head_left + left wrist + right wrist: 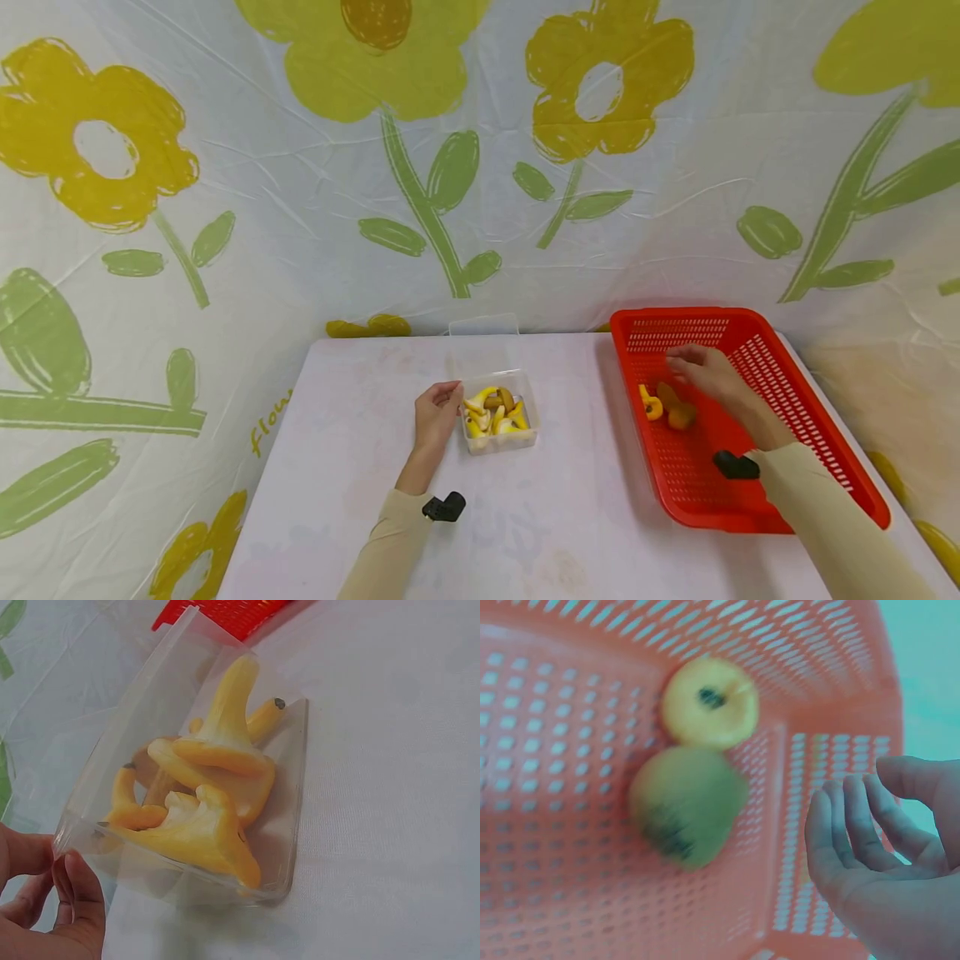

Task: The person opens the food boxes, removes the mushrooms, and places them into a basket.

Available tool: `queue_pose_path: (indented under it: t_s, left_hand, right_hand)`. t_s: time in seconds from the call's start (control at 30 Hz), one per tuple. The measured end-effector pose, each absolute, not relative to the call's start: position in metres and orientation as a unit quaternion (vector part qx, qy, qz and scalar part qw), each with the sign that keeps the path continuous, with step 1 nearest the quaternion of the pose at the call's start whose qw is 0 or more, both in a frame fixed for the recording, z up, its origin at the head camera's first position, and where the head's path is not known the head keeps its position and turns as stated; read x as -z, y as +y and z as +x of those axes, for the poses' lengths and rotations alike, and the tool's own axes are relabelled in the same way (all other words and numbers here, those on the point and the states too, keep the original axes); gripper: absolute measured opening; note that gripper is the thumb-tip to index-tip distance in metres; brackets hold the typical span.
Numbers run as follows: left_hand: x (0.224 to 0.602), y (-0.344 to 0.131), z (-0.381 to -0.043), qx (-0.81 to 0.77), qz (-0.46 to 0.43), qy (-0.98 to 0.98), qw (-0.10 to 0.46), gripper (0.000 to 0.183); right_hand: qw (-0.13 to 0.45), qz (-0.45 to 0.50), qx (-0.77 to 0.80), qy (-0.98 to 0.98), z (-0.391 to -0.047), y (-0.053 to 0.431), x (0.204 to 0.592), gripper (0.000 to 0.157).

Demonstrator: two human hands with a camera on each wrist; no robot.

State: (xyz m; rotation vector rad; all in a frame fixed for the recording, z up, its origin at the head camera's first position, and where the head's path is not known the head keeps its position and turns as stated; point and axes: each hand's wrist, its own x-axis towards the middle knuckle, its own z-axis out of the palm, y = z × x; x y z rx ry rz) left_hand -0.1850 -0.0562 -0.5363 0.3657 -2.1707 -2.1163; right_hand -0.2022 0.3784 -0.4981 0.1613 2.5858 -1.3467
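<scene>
At the middle of the table my left hand (pixel 438 417) pinches the left edge of a clear plastic box (pixel 501 446) between thumb and fingers. Inside the box lie several yellow mushroom-like pieces (pixel 225 712), some with dark tips, and brownish curved pieces (pixel 504 400). My right hand (pixel 705 371) is over the red basket (pixel 742 504) with its fingers loosely bent and nothing between them. In the right wrist view, a round yellow piece (pixel 711 705) with a dark centre and a brownish pear-shaped piece (pixel 686 806) lie in the basket, apart from the fingers.
The box's clear lid (pixel 483 354) stretches back from it toward the table's far edge. Tall slotted walls (pixel 772 375) surround the basket at the table's right side. A flower-printed cloth (pixel 300 167) hangs behind and beside the white table (pixel 345 492).
</scene>
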Motion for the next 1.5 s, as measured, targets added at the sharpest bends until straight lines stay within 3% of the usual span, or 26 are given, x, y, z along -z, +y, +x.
queue_pose_path:
  t_s: [0.13, 0.47, 0.93, 1.5]
  left_hand:
    - [0.561, -0.059, -0.196, 0.696, 0.119, -0.707, 0.049, 0.021]
    - [0.563, -0.058, -0.196, 0.691, 0.121, -0.711, 0.041, 0.027]
    - [0.567, -0.058, -0.198, 0.696, 0.125, -0.706, 0.043, 0.020]
    - [0.567, -0.058, -0.197, 0.697, 0.128, -0.705, 0.044, 0.021]
  right_hand:
    - [0.099, 0.029, 0.480, 0.871, -0.206, 0.366, 0.485, 0.048]
    - [0.105, -0.020, 0.512, 0.853, -0.207, 0.320, 0.459, 0.046]
    - [0.099, -0.102, 0.515, 0.845, -0.220, 0.251, 0.463, 0.036]
    - [0.172, -0.144, 0.483, 0.847, -0.219, 0.187, 0.476, 0.030]
